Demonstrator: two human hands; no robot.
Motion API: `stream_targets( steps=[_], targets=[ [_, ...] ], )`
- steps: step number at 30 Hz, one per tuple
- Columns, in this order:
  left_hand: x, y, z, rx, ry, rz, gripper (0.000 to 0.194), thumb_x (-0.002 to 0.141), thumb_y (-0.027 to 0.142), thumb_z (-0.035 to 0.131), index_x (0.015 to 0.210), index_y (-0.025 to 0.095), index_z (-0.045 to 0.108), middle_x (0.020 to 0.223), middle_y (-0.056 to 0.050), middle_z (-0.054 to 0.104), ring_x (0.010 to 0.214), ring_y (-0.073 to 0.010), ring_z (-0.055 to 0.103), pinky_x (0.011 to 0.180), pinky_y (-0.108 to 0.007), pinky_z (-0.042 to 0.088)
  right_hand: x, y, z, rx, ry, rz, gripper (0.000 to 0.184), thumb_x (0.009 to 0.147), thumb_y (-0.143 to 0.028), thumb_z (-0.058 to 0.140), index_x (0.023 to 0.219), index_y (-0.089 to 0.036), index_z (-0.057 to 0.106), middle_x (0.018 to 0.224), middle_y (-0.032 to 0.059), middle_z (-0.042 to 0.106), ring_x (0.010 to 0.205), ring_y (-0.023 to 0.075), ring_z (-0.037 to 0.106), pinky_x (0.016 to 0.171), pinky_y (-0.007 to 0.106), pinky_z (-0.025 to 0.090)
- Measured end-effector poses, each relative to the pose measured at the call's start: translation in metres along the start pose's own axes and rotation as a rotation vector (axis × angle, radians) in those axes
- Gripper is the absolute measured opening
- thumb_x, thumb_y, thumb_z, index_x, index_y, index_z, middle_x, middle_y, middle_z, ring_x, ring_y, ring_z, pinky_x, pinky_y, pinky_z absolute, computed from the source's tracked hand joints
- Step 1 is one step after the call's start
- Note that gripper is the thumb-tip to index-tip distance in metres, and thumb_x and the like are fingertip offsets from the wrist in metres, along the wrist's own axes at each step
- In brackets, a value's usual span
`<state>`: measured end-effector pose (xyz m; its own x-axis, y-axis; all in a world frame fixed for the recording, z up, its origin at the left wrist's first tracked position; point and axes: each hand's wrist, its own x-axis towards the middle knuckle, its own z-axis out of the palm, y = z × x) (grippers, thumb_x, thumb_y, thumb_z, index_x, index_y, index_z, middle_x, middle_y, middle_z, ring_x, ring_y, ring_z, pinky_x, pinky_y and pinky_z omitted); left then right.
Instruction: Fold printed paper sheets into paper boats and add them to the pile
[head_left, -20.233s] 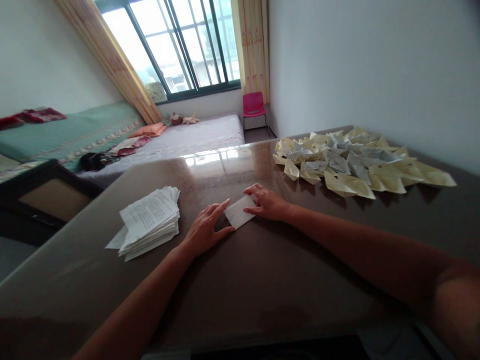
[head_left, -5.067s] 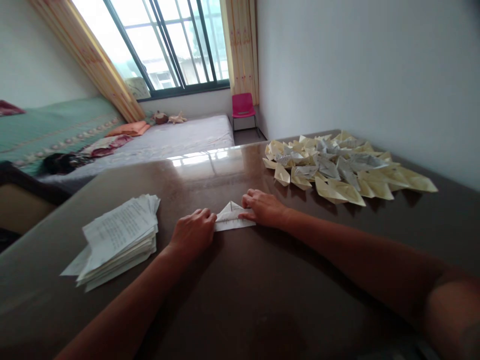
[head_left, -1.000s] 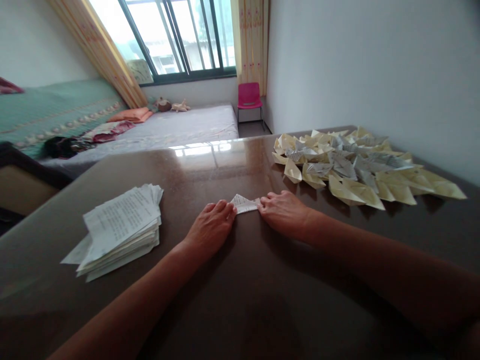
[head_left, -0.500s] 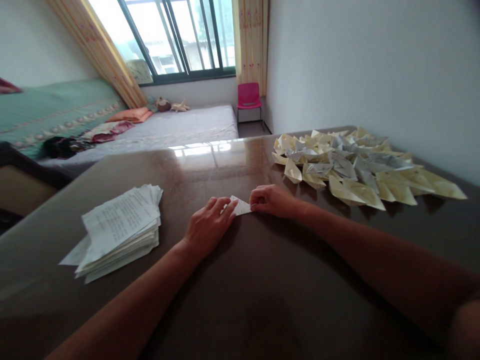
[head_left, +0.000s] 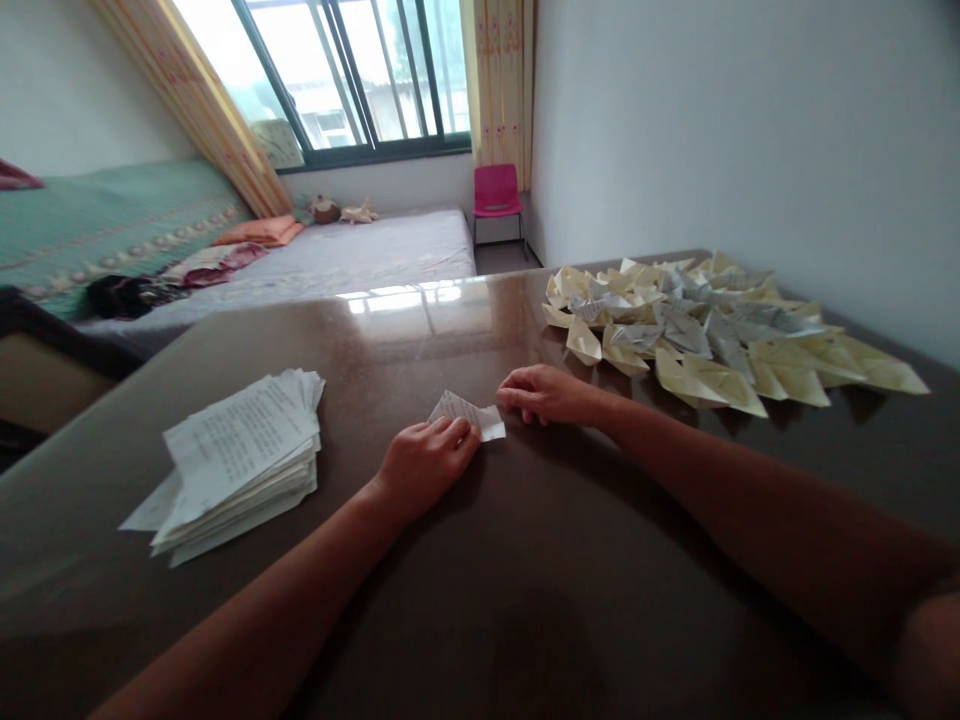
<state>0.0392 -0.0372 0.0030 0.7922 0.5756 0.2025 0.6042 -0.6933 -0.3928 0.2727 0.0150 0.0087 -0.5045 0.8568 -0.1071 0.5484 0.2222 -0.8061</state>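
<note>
A small folded piece of printed paper [head_left: 466, 412] lies on the dark glossy table [head_left: 480, 560] in front of me. My left hand [head_left: 425, 462] is curled with its fingertips pinching the paper's near edge. My right hand [head_left: 546, 393] rests just right of the paper with its fingers drawn together, fingertips close to the paper's right end; whether they touch it I cannot tell.
A stack of printed sheets [head_left: 238, 450] lies to the left on the table. A heap of several folded paper boats [head_left: 705, 330] covers the far right side by the white wall. Beyond the table are a bed [head_left: 322, 265], a pink chair [head_left: 496, 195] and a window.
The folded paper has shifted a little toward me and lifted at its far edge under my left fingers. My right hand has drawn slightly away to the right.
</note>
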Motion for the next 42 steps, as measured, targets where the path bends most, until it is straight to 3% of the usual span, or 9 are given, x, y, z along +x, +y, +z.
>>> stream_targets(
  steps=[2, 7, 13, 18, 23, 34, 38, 42],
  targets=[
    [0.0, 0.0, 0.001, -0.012, 0.009, -0.007, 0.022, 0.093, 0.017, 0.045, 0.108, 0.019, 0.06, 0.09, -0.004, 0.064, 0.081, -0.017, 0.059, 0.059, -0.027, 0.042, 0.0, -0.001, 0.005, -0.045, 0.036, -0.01, 0.032, 0.086, -0.042, 0.054, 0.093, -0.013, 0.068, 0.059, -0.0003, 0.061, 0.048, 0.0088, 0.051, 0.046, 0.019, 0.036],
    [0.003, -0.002, 0.002, -0.127, 0.007, -0.093, 0.023, 0.095, 0.025, 0.043, 0.111, 0.023, 0.059, 0.092, -0.004, 0.062, 0.089, -0.0174, 0.056, 0.062, -0.025, 0.044, 0.001, -0.002, 0.02, -0.194, 0.213, -0.133, 0.013, 0.076, -0.028, 0.067, 0.081, -0.017, 0.072, 0.072, 0.0012, 0.07, 0.064, 0.0111, 0.06, 0.058, 0.019, 0.039],
    [0.007, -0.005, 0.001, -0.224, -0.066, -0.164, 0.028, 0.097, 0.031, 0.038, 0.117, 0.029, 0.057, 0.097, -0.004, 0.06, 0.091, -0.0177, 0.052, 0.06, -0.023, 0.043, -0.001, -0.001, 0.03, -0.307, 0.256, -0.21, 0.012, 0.079, -0.026, 0.064, 0.08, -0.019, 0.073, 0.074, 0.0008, 0.068, 0.063, 0.01, 0.057, 0.059, 0.021, 0.037],
    [0.007, -0.004, 0.0, -0.215, -0.085, -0.16, 0.029, 0.097, 0.031, 0.038, 0.119, 0.029, 0.056, 0.098, -0.004, 0.06, 0.09, -0.0174, 0.052, 0.06, -0.022, 0.043, -0.002, -0.001, 0.029, -0.3, 0.226, -0.197, 0.009, 0.078, -0.024, 0.063, 0.083, -0.018, 0.069, 0.074, 0.0001, 0.067, 0.064, 0.0097, 0.058, 0.059, 0.019, 0.038],
    [0.007, -0.004, 0.001, -0.209, -0.083, -0.162, 0.029, 0.097, 0.031, 0.038, 0.12, 0.03, 0.056, 0.099, -0.003, 0.06, 0.091, -0.0176, 0.052, 0.06, -0.023, 0.043, 0.0, -0.001, 0.022, -0.269, 0.243, -0.099, 0.022, 0.072, -0.026, 0.071, 0.09, -0.015, 0.065, 0.072, -0.0002, 0.066, 0.062, 0.0099, 0.058, 0.056, 0.019, 0.038],
    [0.008, -0.004, 0.0, -0.231, -0.102, -0.166, 0.03, 0.096, 0.03, 0.039, 0.123, 0.033, 0.053, 0.1, -0.003, 0.06, 0.093, -0.018, 0.052, 0.058, -0.022, 0.043, -0.001, -0.001, 0.029, -0.373, 0.289, -0.192, 0.014, 0.081, -0.03, 0.063, 0.081, -0.02, 0.073, 0.078, 0.001, 0.066, 0.065, 0.0103, 0.056, 0.059, 0.021, 0.036],
    [0.008, -0.003, 0.0, -0.232, -0.087, -0.165, 0.029, 0.097, 0.031, 0.039, 0.121, 0.031, 0.054, 0.1, -0.002, 0.061, 0.093, -0.0179, 0.053, 0.062, -0.023, 0.045, -0.007, -0.007, 0.023, -0.5, 0.228, -0.254, 0.017, 0.084, -0.031, 0.059, 0.087, -0.023, 0.074, 0.086, 0.0012, 0.067, 0.069, 0.0109, 0.057, 0.062, 0.023, 0.034],
    [0.009, -0.003, 0.001, -0.266, -0.066, -0.193, 0.029, 0.097, 0.032, 0.038, 0.121, 0.029, 0.055, 0.103, -0.002, 0.063, 0.098, -0.0178, 0.054, 0.068, -0.025, 0.046, -0.015, -0.014, 0.01, -0.614, 0.083, -0.337, 0.019, 0.084, -0.025, 0.054, 0.091, -0.024, 0.072, 0.094, 0.0017, 0.066, 0.076, 0.0129, 0.059, 0.064, 0.023, 0.034]
  ],
)
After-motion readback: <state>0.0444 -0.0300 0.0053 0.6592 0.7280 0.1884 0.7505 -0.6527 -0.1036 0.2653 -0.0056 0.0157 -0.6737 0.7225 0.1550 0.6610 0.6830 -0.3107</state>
